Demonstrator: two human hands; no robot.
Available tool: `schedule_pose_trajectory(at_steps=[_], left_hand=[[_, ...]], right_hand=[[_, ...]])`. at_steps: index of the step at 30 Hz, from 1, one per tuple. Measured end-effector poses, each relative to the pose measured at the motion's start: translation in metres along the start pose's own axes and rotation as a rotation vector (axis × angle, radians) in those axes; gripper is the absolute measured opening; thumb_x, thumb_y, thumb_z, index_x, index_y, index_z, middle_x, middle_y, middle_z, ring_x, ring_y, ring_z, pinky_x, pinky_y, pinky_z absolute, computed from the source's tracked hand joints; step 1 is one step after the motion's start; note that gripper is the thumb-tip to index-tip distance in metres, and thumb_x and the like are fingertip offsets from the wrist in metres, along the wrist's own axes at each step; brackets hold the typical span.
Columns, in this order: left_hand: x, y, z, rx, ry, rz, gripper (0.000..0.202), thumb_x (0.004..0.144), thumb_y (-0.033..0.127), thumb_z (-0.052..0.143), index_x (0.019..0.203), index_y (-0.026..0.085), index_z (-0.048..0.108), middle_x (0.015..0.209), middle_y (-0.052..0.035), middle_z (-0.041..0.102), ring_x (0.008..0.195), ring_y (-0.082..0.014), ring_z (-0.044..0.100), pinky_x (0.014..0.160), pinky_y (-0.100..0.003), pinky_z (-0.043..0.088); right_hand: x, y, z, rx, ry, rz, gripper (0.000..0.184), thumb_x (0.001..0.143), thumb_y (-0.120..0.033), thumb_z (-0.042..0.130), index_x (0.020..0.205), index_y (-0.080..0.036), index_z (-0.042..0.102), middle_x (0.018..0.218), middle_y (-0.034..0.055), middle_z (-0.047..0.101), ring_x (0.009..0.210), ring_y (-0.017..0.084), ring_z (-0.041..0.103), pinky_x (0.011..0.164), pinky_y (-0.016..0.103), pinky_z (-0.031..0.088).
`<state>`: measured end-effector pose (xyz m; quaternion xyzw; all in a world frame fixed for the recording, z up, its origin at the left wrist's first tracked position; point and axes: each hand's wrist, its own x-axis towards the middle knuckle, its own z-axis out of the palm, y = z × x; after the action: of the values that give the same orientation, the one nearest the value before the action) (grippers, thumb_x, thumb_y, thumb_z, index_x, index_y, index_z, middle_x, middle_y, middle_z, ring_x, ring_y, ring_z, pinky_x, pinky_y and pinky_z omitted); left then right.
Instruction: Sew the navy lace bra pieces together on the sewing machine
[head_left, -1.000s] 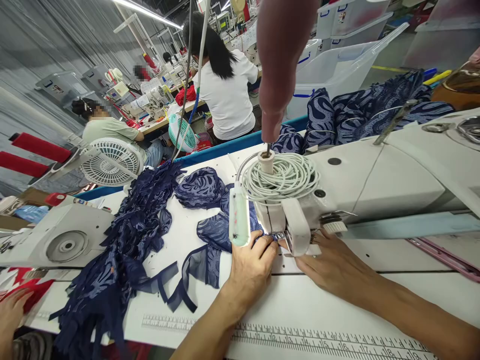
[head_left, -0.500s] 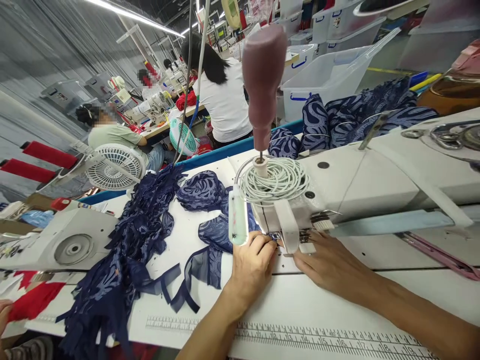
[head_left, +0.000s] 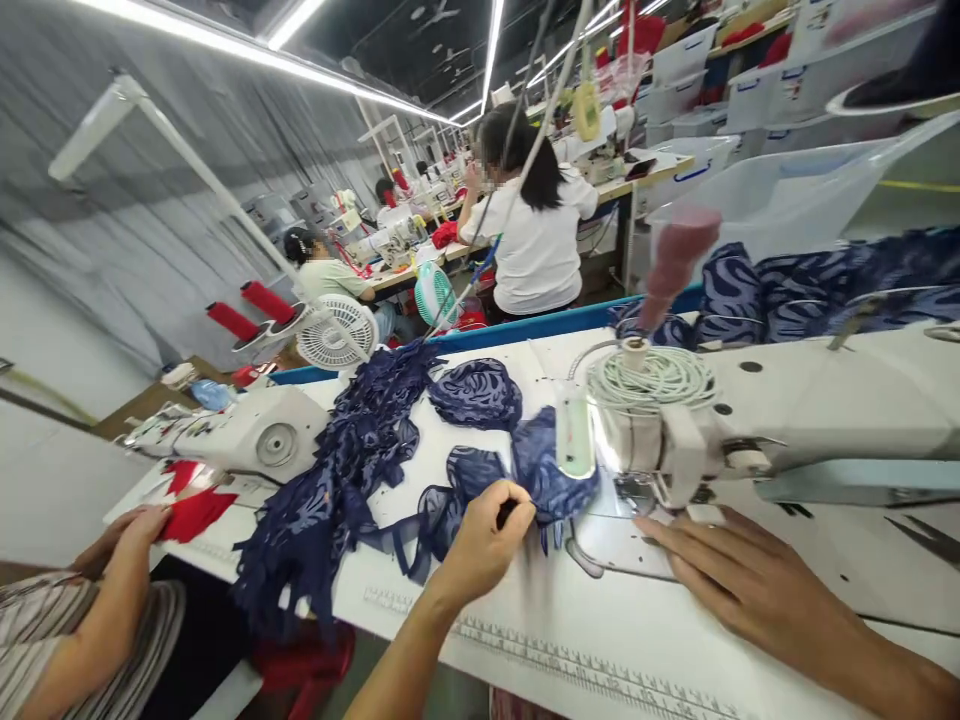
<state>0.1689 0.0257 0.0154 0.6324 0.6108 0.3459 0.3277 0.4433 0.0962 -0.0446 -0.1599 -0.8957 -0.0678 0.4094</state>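
My left hand (head_left: pixel 484 545) is closed in a pinch at the edge of a navy lace piece (head_left: pixel 551 465), left of the sewing machine's needle area. That piece lies partly behind the pale green plate on the machine head. Beside the presser foot my right hand (head_left: pixel 742 575) lies flat on the machine bed, fingers stretched out, with no fabric visible under it. The sewing machine (head_left: pixel 847 400) carries a coil of pale green cord (head_left: pixel 652 378) and an upright screwdriver with a dark pink handle (head_left: pixel 679 260).
A heap of navy fabric strips (head_left: pixel 352 450) and a lace cup (head_left: pixel 476 393) lie left on the table. Rolled navy lace bundles (head_left: pixel 731 295) line the back. A co-worker's hands (head_left: pixel 131 530) touch red fabric (head_left: pixel 199 515). Scissors (head_left: pixel 930 540) lie at the right.
My left hand has drawn away from the needle leftward, with the navy lace piece beside its fingertips. My right hand stays near the presser foot. The view has turned left and up.
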Motion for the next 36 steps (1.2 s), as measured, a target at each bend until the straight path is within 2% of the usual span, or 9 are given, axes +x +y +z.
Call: schedule_pose_trajectory(at_steps=[4, 7, 10, 15, 19, 23, 26, 30, 36], left_hand=[[-0.024, 0.013, -0.034, -0.337, -0.11, -0.132, 0.036, 0.097, 0.052, 0.056, 0.088, 0.018, 0.055, 0.075, 0.0043, 0.04, 0.068, -0.011, 0.034, 0.063, -0.024, 0.028], [-0.027, 0.016, -0.033, -0.442, -0.125, -0.161, 0.045, 0.091, 0.061, 0.062, 0.088, 0.017, 0.055, 0.072, 0.0049, 0.039, 0.066, -0.0102, 0.031, 0.06, -0.024, 0.024], [-0.025, 0.016, -0.026, -0.499, -0.112, -0.208, 0.048, 0.088, 0.064, 0.065, 0.088, 0.018, 0.054, 0.07, 0.0061, 0.037, 0.063, -0.0096, 0.028, 0.057, -0.024, 0.02], [-0.027, 0.017, -0.023, -0.457, -0.137, -0.191, 0.041, 0.09, 0.057, 0.065, 0.093, 0.016, 0.061, 0.075, 0.004, 0.044, 0.069, -0.0101, 0.033, 0.061, -0.023, 0.026], [-0.026, 0.016, -0.02, -0.384, -0.166, -0.181, 0.027, 0.09, 0.043, 0.065, 0.089, 0.016, 0.065, 0.081, 0.0013, 0.055, 0.074, -0.0116, 0.043, 0.067, -0.023, 0.033], [-0.017, 0.018, -0.017, -0.111, -0.098, -0.11, 0.016, 0.09, 0.031, 0.058, 0.083, 0.018, 0.064, 0.075, 0.0029, 0.056, 0.066, -0.0115, 0.043, 0.063, -0.025, 0.032], [-0.01, 0.02, -0.015, 0.031, -0.062, 0.011, 0.011, 0.088, 0.024, 0.059, 0.082, 0.019, 0.068, 0.081, 0.0017, 0.065, 0.075, -0.0139, 0.054, 0.071, -0.026, 0.037], [-0.008, 0.025, -0.015, -0.113, -0.075, 0.023, 0.009, 0.084, 0.025, 0.069, 0.089, 0.02, 0.073, 0.088, 0.001, 0.072, 0.086, -0.0163, 0.062, 0.08, -0.026, 0.042], [-0.014, 0.036, -0.025, -0.302, -0.188, -0.057, 0.017, 0.08, 0.025, 0.07, 0.092, 0.016, 0.077, 0.093, -0.0036, 0.075, 0.089, -0.0185, 0.064, 0.083, -0.027, 0.045]], right_hand=[[0.034, -0.035, 0.0, 0.239, -0.006, 0.177, 0.032, 0.101, -0.022, 0.047, 0.131, -0.028, 0.061, 0.111, 0.0035, 0.073, 0.099, 0.021, 0.07, 0.088, 0.034, 0.056], [0.061, -0.061, 0.005, 0.394, -0.011, 0.35, 0.027, 0.101, -0.033, 0.055, 0.128, -0.03, 0.058, 0.108, 0.0034, 0.073, 0.096, 0.02, 0.071, 0.082, 0.03, 0.06], [0.076, -0.074, 0.016, 0.534, -0.02, 0.41, 0.023, 0.101, -0.029, 0.057, 0.124, -0.03, 0.057, 0.098, 0.0005, 0.072, 0.086, 0.016, 0.071, 0.072, 0.025, 0.059], [0.077, -0.075, 0.024, 0.56, 0.044, 0.357, 0.014, 0.1, -0.015, 0.051, 0.101, -0.027, 0.058, 0.091, 0.0, 0.068, 0.084, 0.015, 0.065, 0.074, 0.026, 0.053], [0.068, -0.068, 0.018, 0.528, -0.006, 0.347, 0.013, 0.1, -0.016, 0.049, 0.099, -0.026, 0.058, 0.102, 0.0044, 0.063, 0.095, 0.018, 0.061, 0.08, 0.029, 0.051], [0.056, -0.068, 0.014, 0.482, -0.086, 0.272, 0.015, 0.099, -0.013, 0.048, 0.093, -0.024, 0.056, 0.108, 0.0067, 0.06, 0.093, 0.019, 0.057, 0.078, 0.032, 0.048], [0.052, -0.071, 0.01, 0.461, -0.102, 0.262, 0.016, 0.099, -0.012, 0.046, 0.092, -0.024, 0.056, 0.111, 0.0077, 0.059, 0.098, 0.02, 0.056, 0.082, 0.035, 0.047], [0.056, -0.072, 0.005, 0.559, -0.207, 0.435, 0.011, 0.103, -0.027, 0.048, 0.097, -0.026, 0.056, 0.128, 0.0093, 0.055, 0.114, 0.023, 0.056, 0.088, 0.035, 0.05], [0.072, -0.069, 0.004, 0.689, -0.234, 0.626, 0.018, 0.105, -0.039, 0.044, 0.096, -0.027, 0.053, 0.124, 0.0049, 0.057, 0.107, 0.018, 0.058, 0.087, 0.03, 0.049]])
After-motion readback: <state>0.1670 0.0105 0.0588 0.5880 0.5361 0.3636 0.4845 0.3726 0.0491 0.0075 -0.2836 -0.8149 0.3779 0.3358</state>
